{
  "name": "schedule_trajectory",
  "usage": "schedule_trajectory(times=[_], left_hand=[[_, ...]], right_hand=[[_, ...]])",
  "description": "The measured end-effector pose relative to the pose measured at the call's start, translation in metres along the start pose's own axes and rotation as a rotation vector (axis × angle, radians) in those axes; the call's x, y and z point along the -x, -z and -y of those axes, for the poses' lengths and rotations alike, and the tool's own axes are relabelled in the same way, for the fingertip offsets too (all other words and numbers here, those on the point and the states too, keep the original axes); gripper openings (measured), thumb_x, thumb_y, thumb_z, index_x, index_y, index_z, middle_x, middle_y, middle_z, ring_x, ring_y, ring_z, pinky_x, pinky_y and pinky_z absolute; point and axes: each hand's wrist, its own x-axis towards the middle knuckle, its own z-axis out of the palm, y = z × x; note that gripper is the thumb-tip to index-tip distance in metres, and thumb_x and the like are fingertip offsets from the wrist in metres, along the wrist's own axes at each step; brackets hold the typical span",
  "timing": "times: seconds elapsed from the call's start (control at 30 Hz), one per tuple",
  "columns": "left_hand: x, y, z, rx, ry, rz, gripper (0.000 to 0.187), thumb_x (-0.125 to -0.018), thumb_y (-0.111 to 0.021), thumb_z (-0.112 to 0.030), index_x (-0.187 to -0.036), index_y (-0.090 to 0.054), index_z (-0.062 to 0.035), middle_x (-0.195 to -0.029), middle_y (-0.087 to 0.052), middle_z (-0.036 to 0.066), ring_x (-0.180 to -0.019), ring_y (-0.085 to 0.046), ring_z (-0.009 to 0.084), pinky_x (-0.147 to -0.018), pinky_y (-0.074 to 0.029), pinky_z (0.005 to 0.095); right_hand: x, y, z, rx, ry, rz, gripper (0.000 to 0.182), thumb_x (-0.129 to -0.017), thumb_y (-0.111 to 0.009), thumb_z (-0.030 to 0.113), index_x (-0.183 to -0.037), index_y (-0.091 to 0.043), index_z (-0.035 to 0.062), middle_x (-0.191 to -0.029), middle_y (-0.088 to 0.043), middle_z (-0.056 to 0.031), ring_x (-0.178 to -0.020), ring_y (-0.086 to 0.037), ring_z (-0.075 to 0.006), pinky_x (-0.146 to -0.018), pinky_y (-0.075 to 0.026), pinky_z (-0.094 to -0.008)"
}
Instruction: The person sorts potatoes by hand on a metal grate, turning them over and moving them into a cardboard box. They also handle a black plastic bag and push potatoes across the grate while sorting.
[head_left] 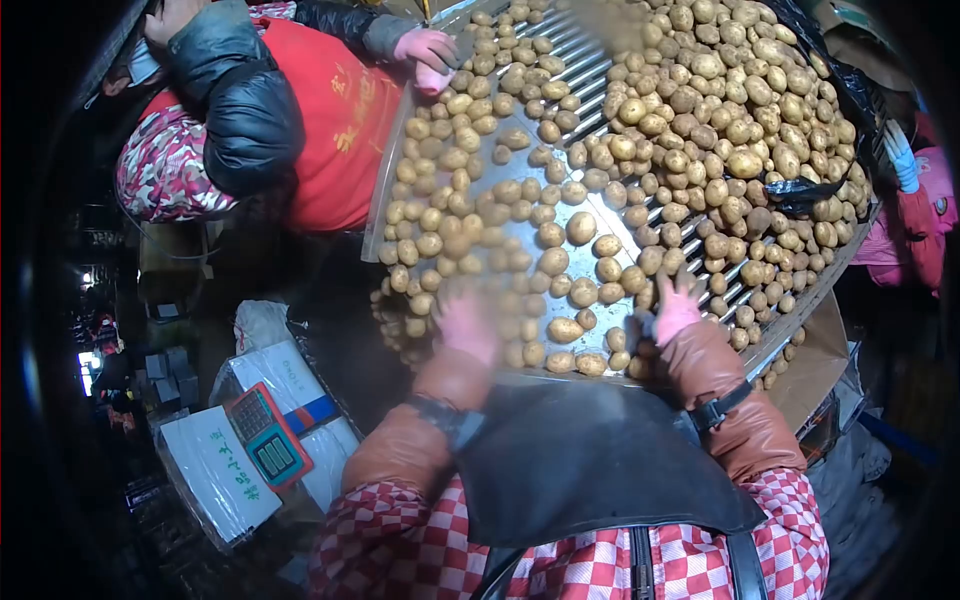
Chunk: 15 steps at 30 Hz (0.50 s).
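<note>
My right hand (677, 308), in a pink glove with bare-looking fingertips, reaches onto the sorting table's near right side. Its fingers are spread and touch potatoes (672, 262) by the edge of the slatted grate. Motion smears my left hand (467, 325), also pink-gloved, over the potatoes at the front left; its fingers cannot be made out. Around both hands, loose potatoes (565, 330) lie scattered on the metal tabletop (600, 215).
A large potato heap (740, 100) covers the grate (585, 65) at the right. A co-worker in a red apron (335, 130) stands at the left edge, another person in pink (920, 200) at the far right. A scale display (268, 435) sits on white boxes (220, 475) at lower left.
</note>
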Motion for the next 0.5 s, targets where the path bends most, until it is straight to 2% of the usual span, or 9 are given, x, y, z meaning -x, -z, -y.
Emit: schedule_trajectory(times=[0.03, 0.1, 0.17, 0.23, 0.3, 0.37, 0.4, 0.43, 0.5], left_hand=[[-0.002, -0.004, -0.008, 0.019, -0.077, 0.015, 0.05, -0.08, -0.069, -0.019, -0.128, -0.058, -0.0105, -0.132, -0.056, 0.014, -0.126, -0.05, 0.0316, -0.104, -0.042, 0.0447], [-0.017, -0.059, -0.005, 0.159, -0.334, -0.105, 0.052, -0.079, -0.068, -0.016, -0.13, -0.058, -0.012, -0.13, -0.058, 0.016, -0.125, -0.051, 0.0343, -0.105, -0.042, 0.0456], [-0.008, -0.062, -0.015, 0.182, -0.661, -0.28, 0.054, -0.077, -0.067, -0.012, -0.13, -0.059, -0.0135, -0.128, -0.059, 0.017, -0.123, -0.053, 0.0369, -0.105, -0.042, 0.0465], [-0.003, -0.048, -0.023, -0.035, -0.951, -0.368, 0.052, -0.075, -0.067, -0.011, -0.126, -0.062, -0.0142, -0.125, -0.06, 0.017, -0.12, -0.055, 0.0367, -0.102, -0.044, 0.0465], [-0.041, -0.079, 0.014, 0.174, -0.861, -0.347, 0.053, -0.072, -0.07, -0.012, -0.125, -0.063, -0.0163, -0.127, -0.059, 0.017, -0.121, -0.054, 0.0355, -0.102, -0.044, 0.0474], [-0.043, -0.054, 0.033, 0.124, -0.52, -0.138, 0.055, -0.07, -0.074, -0.015, -0.123, -0.064, -0.0185, -0.132, -0.056, 0.016, -0.124, -0.052, 0.0337, -0.102, -0.044, 0.0487], [-0.027, -0.017, 0.035, -0.034, -0.218, 0.05, 0.056, -0.068, -0.076, -0.017, -0.122, -0.064, -0.0197, -0.136, -0.054, 0.015, -0.127, -0.051, 0.0325, -0.102, -0.043, 0.0496], [-0.04, -0.043, 0.065, -0.069, -0.196, -0.133, 0.052, -0.073, -0.072, -0.021, -0.124, -0.064, -0.0204, -0.135, -0.055, 0.014, -0.132, -0.046, 0.0315, -0.107, -0.037, 0.0504], [-0.052, -0.067, 0.081, -0.061, -0.086, -0.411, 0.053, -0.073, -0.072, -0.024, -0.125, -0.064, -0.0218, -0.136, -0.055, 0.013, -0.135, -0.043, 0.0312, -0.112, -0.032, 0.0505]], right_hand=[[0.003, -0.003, 0.006, 0.095, 0.086, -0.025, 0.075, -0.078, -0.074, 0.032, -0.143, -0.042, 0.013, -0.146, -0.039, -0.0269, -0.139, -0.032, -0.0477, -0.11, -0.039, -0.0521], [0.001, 0.01, 0.007, -0.105, 0.315, 0.048, 0.068, -0.081, -0.078, 0.031, -0.141, -0.05, 0.0184, -0.157, -0.027, -0.0233, -0.139, -0.032, -0.051, -0.108, -0.041, -0.0534], [-0.006, 0.008, 0.006, -0.488, 0.495, 0.292, 0.051, -0.085, -0.074, 0.027, -0.133, -0.059, 0.015, -0.145, -0.045, -0.0225, -0.124, -0.054, -0.0411, -0.102, -0.048, -0.0453], [-0.01, -0.012, 0.003, -0.605, 0.573, 0.355, 0.041, -0.092, -0.067, 0.023, -0.13, -0.06, 0.0075, -0.119, -0.063, -0.0149, -0.106, -0.063, -0.0276, -0.09, -0.053, -0.0356], [-0.001, 0.0, 0.002, -0.598, 0.695, 0.265, 0.034, -0.096, -0.063, 0.02, -0.126, -0.062, 0.0042, -0.103, -0.07, -0.0097, -0.092, -0.066, -0.0195, -0.079, -0.055, -0.0306], [0.023, 0.055, 0.005, -1.042, 0.095, 0.548, 0.027, -0.096, -0.064, 0.019, -0.119, -0.065, 0.0043, -0.098, -0.069, -0.0078, -0.086, -0.065, -0.0155, -0.073, -0.053, -0.0281], [0.019, 0.051, -0.014, -1.052, -0.021, 0.449, 0.024, -0.096, -0.063, 0.019, -0.115, -0.065, 0.0038, -0.094, -0.069, -0.0067, -0.085, -0.065, -0.0151, -0.072, -0.053, -0.0284], [0.01, 0.047, -0.049, -1.06, -0.128, 0.331, 0.022, -0.097, -0.062, 0.02, -0.112, -0.066, 0.0033, -0.09, -0.069, -0.0055, -0.084, -0.066, -0.0148, -0.072, -0.053, -0.0287], [-0.009, 0.011, -0.116, -0.687, -0.051, 0.172, 0.023, -0.094, -0.065, 0.024, -0.105, -0.066, 0.0043, -0.085, -0.069, -0.0049, -0.082, -0.066, -0.0156, -0.072, -0.054, -0.0315]])
